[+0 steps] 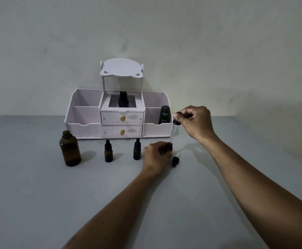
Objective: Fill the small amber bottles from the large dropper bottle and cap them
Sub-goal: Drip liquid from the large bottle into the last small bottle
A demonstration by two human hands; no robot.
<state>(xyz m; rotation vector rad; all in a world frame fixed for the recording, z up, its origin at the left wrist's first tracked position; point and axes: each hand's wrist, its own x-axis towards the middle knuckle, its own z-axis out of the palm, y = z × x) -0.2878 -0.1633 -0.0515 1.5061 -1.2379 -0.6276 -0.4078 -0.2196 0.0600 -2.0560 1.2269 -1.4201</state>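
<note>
The large amber bottle [69, 149] stands uncapped at the left of the grey table. Two small amber bottles [108, 154] [137, 150] with black dropper caps stand to its right. My left hand [156, 155] grips a third small amber bottle [170, 146], whose open neck shows above my fingers. My right hand [193, 121] pinches the black bulb of the large glass dropper [174, 131], held upright with its tip at that open neck. A small black dropper cap [175, 160] lies on the table just right of my left hand.
A white desk organiser [85, 126] with two drawers and side bins stands against the wall behind the bottles. A dark Kahf tube [164, 116] stands in its right bin, close behind the dropper. A black object sits in its middle compartment.
</note>
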